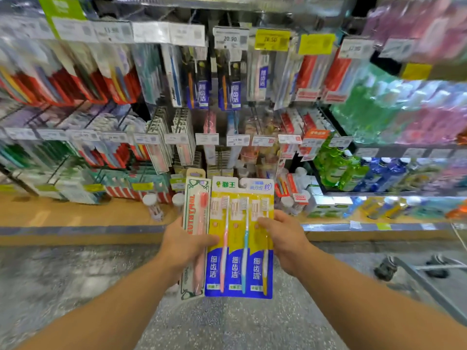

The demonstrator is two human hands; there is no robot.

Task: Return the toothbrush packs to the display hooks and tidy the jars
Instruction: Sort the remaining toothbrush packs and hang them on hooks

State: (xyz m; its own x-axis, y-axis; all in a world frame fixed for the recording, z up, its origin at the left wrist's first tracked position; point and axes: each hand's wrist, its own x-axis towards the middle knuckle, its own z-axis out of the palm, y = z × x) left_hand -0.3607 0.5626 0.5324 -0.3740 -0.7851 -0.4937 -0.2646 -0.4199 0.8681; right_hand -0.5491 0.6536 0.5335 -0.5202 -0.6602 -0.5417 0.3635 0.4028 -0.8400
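Note:
I hold two toothbrush packs upright in front of the display. My left hand (pixel 185 245) grips a narrow white and green pack with one pink brush (pixel 195 215), its thumb lying across the edge of the wide pack. That wide yellow and blue pack of three brushes (pixel 240 248) overlaps the narrow one on the right. My right hand (pixel 283 236) grips its right edge. Two white-lidded clear jars (pixel 154 207) stand on the wooden bottom shelf behind the packs, left of centre; a third jar (pixel 178 202) is partly hidden by the narrow pack.
Rows of display hooks (pixel 235 114) carry hanging toothbrush packs with price tags (pixel 237 140) in front. Mouthwash bottles (pixel 338 170) fill the shelves at right. The wooden bottom shelf edge (pixel 75 233) runs across at hand height. A metal trolley frame (pixel 414 274) stands on the floor at right.

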